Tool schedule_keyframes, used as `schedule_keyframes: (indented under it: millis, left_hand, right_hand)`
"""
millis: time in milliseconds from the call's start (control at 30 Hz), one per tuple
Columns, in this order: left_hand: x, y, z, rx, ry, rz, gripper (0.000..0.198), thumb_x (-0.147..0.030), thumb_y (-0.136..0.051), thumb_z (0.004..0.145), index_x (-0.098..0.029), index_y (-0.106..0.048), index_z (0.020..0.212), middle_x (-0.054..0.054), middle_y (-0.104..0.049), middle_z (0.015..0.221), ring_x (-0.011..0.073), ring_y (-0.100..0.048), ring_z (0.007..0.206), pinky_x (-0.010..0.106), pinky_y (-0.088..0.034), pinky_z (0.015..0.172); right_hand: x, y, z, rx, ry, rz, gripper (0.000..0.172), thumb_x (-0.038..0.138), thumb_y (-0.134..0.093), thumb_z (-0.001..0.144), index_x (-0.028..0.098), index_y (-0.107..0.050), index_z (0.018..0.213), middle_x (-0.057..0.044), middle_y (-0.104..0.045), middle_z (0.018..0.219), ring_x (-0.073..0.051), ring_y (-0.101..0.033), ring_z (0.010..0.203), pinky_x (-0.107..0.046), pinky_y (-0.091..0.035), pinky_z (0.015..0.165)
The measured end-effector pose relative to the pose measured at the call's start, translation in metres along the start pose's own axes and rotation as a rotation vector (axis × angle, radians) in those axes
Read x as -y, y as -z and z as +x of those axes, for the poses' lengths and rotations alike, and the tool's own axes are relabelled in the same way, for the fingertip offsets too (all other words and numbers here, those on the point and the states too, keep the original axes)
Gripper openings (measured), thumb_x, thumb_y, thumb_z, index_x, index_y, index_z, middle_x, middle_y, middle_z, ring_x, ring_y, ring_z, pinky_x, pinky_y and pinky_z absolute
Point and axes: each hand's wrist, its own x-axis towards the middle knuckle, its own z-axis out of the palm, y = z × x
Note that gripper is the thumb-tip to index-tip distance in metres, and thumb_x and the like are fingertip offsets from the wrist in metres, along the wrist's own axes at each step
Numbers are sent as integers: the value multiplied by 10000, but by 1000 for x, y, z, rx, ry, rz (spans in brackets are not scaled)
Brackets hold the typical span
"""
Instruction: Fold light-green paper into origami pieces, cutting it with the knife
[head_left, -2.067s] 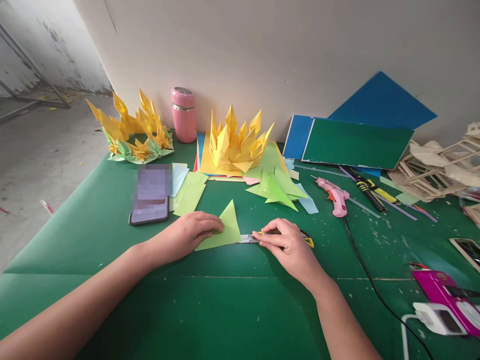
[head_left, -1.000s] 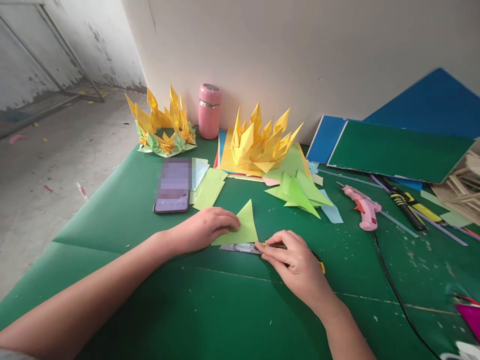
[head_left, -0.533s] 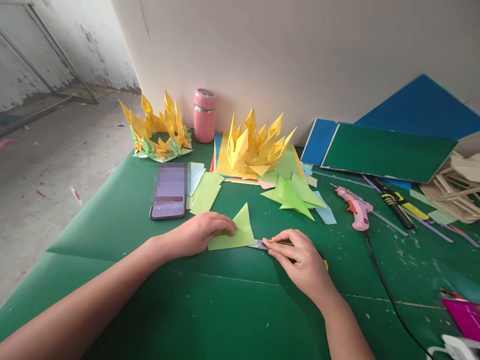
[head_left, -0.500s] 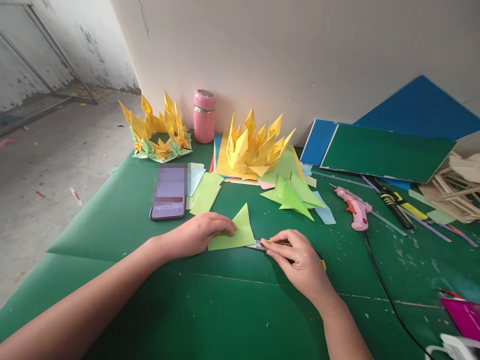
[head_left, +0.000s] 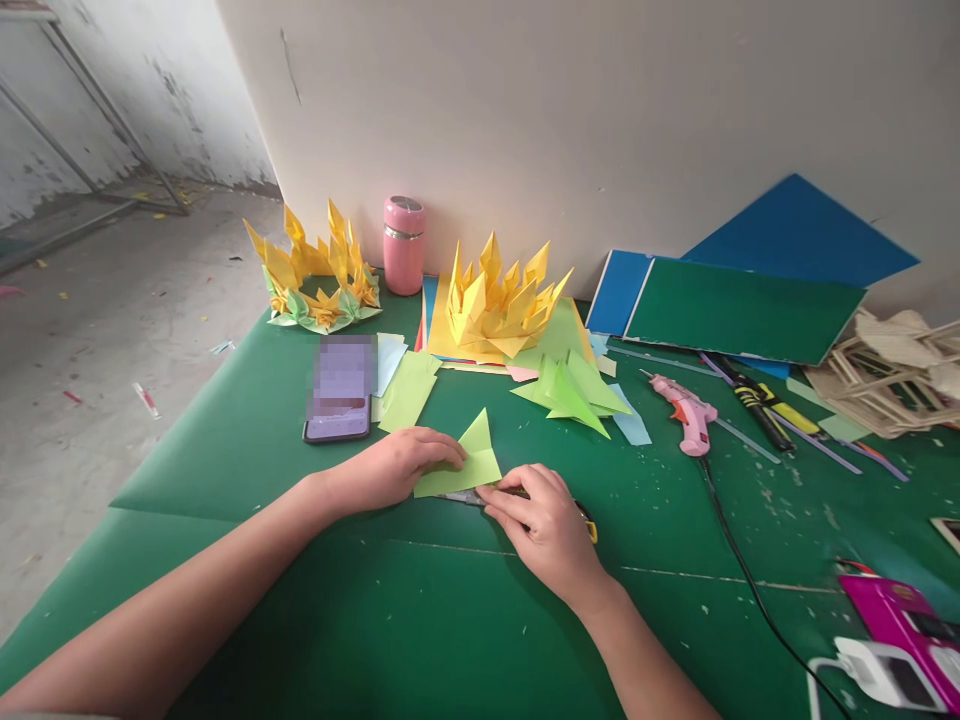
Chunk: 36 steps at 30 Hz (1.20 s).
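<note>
My left hand [head_left: 397, 462] is closed at the left side of a light green folded paper [head_left: 477, 458], pressing it on the green table. The paper's pointed corner stands up and away from me. In my right hand [head_left: 541, 522] is a utility knife [head_left: 589, 522] with a yellow and black handle, held low and nearly flat. Its blade lies at the paper's near edge, partly under it, pointing left. The right fingers hide most of the handle. Just beyond the paper lie folded green paper pieces [head_left: 574, 398] and a light green sheet [head_left: 411, 390].
A phone [head_left: 337, 425] lies to the left. Behind stand two yellow paper crowns, one left [head_left: 322, 275] and one centre [head_left: 502, 305], and a pink bottle [head_left: 404, 250]. A pink glue gun [head_left: 686, 415] with a black cord, and sticks [head_left: 885, 375] lie right.
My right hand has moved left, sliding the knife blade further along and under the paper's near edge. My left hand stays on the paper. The view has shifted slightly.
</note>
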Motion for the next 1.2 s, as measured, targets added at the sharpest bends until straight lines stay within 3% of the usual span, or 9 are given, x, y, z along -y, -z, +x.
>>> schedule_keyframes:
  millis: [367,533,633,733,867,1033,1100,1200]
  left_hand:
    - [0,4,2,13,6,-21,420,8,-367,828,-189,-666,1047,77,-702,1123,179,-637,1067,328,-505,950]
    - [3,3,1,-18,-12,-46,395,-22,-345,868,-184,-669,1027,78,-709,1087,173,-644,1040,320,-515,931]
    - [2,1,0,-23,-3,-32,357,-78,-343,921,-188,-655,1055,83,-698,1093,179,-639,1033,329,-512,925]
    - [-4,0,-1,5,32,8,243,-227,-507,920,-200,-614,1137,99,-658,1157,217,-615,1064,363,-503,936]
    - [-11,-4,-2,1,56,56,386,-260,-604,870,-211,-531,1246,115,-582,1272,251,-550,1163,394,-469,988]
    - [-14,-9,-5,-2,58,107,363,-219,-555,892,-226,-503,1252,113,-535,1323,260,-510,1202,418,-462,1001]
    - [-14,-10,-5,-9,55,130,369,-203,-551,889,-224,-498,1254,121,-511,1350,271,-497,1213,440,-462,1001]
    - [-15,-11,-6,-25,40,156,392,-159,-544,877,-222,-496,1260,127,-496,1369,283,-487,1225,459,-464,1000]
  right_hand:
    - [2,0,3,36,1,-31,221,165,-577,898,243,-720,1048,-51,-627,795,-186,-542,762,-318,-428,653]
    - [0,15,5,138,63,143,199,230,-583,906,321,-733,1002,-28,-641,794,-173,-560,765,-319,-447,662]
    - [-14,26,2,27,-20,253,242,215,-549,918,313,-701,1078,-36,-636,856,-179,-584,821,-321,-498,699]
    - [-36,30,-4,-154,-200,111,259,207,-523,917,276,-684,1108,-56,-622,881,-200,-589,830,-331,-507,698]
    - [-61,23,-13,-202,-323,-152,243,267,-516,906,218,-698,1058,-79,-635,873,-235,-586,796,-363,-490,671]
    - [-54,18,-7,-249,-333,-395,280,245,-457,917,214,-687,1073,-123,-649,968,-289,-579,875,-442,-467,721]
    - [-42,17,3,-202,-256,-309,351,172,-405,924,231,-631,1186,-117,-647,1096,-294,-571,1031,-473,-462,837]
    - [-26,13,24,9,-110,-128,528,59,-318,901,242,-455,1377,-69,-552,1353,-242,-485,1244,-453,-418,996]
